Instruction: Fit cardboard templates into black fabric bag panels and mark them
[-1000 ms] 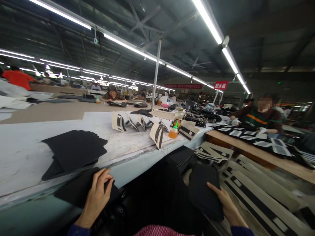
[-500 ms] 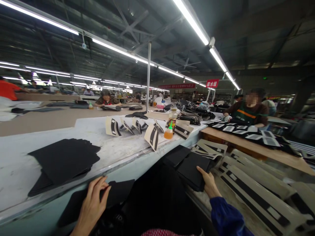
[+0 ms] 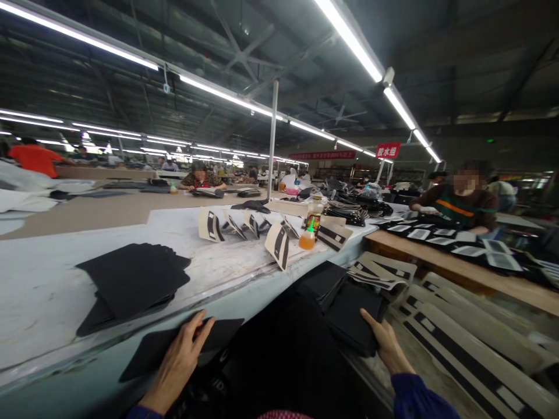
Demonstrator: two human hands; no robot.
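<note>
My left hand [image 3: 186, 343] is low at the table's front edge, its fingers bent together over a thin black panel [image 3: 146, 352]. The panel shows on both sides of the hand, above my lap. My right hand [image 3: 386, 340] grips the right edge of a stack of black panels [image 3: 351, 314], thumb on top and the other fingers hidden. Another stack of black panels [image 3: 321, 279] lies against it on the far left side. On the white tabletop [image 3: 227, 273], a fanned pile of similar black panels [image 3: 135, 279] lies beyond my left hand.
Curved cream pieces with black strips [image 3: 277, 244] stand on the table near a glue bottle [image 3: 307, 238] and a jar [image 3: 314, 209]. More long cream pieces [image 3: 463, 349] lie at my right. A co-worker [image 3: 463, 203] sits behind a wooden-edged table [image 3: 458, 259].
The view has turned slightly left, so the scene sits further right. My left hand's fingertips have shifted along the black panel. My right hand keeps its grip on the stack.
</note>
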